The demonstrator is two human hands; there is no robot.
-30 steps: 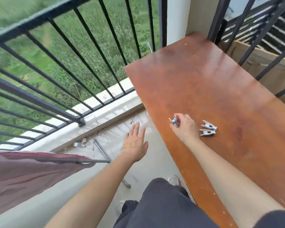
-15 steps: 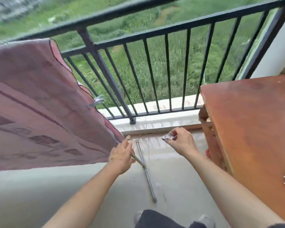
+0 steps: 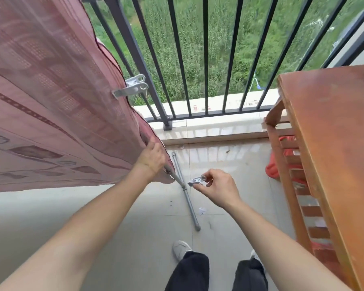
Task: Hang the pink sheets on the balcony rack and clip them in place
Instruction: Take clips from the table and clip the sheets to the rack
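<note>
Clip in right hand, near corner of pink sheet

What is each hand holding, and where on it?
Left hand grips the pink sheet at its corner, on the rod end; right hand pinches the metal clip by its handles.

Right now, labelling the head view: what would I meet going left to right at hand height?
pink sheet → left hand → clip → right hand → wooden table
</note>
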